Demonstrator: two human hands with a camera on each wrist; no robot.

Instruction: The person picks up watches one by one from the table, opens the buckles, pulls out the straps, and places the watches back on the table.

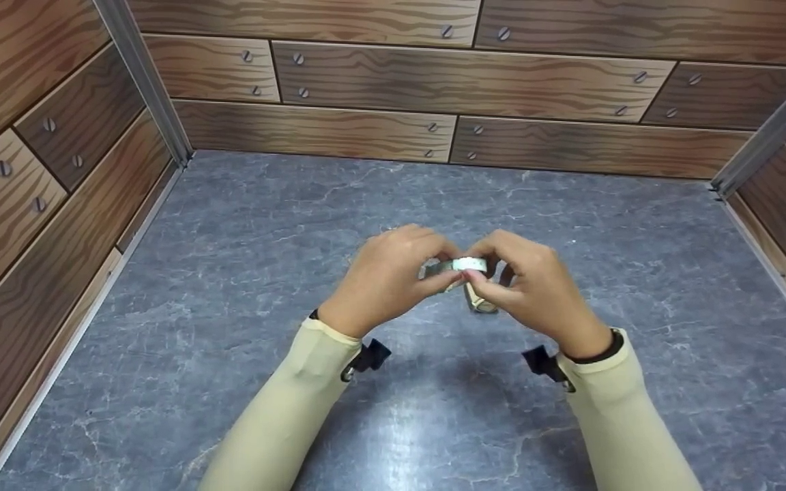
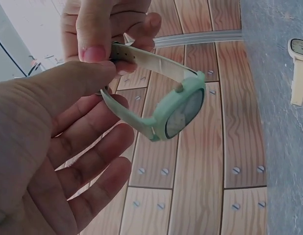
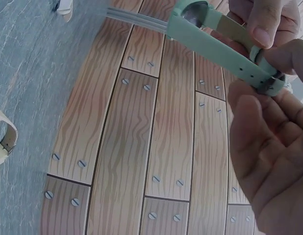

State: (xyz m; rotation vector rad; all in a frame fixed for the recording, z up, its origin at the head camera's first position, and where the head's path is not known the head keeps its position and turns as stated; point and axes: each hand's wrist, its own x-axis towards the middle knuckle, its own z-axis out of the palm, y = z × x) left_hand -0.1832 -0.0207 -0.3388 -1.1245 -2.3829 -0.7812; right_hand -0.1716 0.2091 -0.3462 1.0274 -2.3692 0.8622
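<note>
Watch (image 2: 186, 105), light green, was held in the air over the table (image 1: 161, 327), between the left hand (image 1: 389, 273) and the right hand (image 1: 536, 279). The left thumb and forefinger pinched one part of its strap (image 3: 215, 50), while the other three fingers were loosely spread below. The right thumb and fingers grasped the strap too, at the end where the buckle (image 3: 271, 85) showed. The strap curved into a loop; fingertips covered its ends, so I could not tell if it was fastened. The face (image 2: 186, 113) was tilted and pointed away from the fingers. A cream watch (image 1: 482, 300) lay on the table, partly hidden by the right hand. The right wrist view also showed a cream strap (image 3: 9, 134) at its left edge. Pale sleeves (image 1: 270, 409) covered the forearms, and wood-patterned walls (image 1: 366, 78) stood around.
</note>
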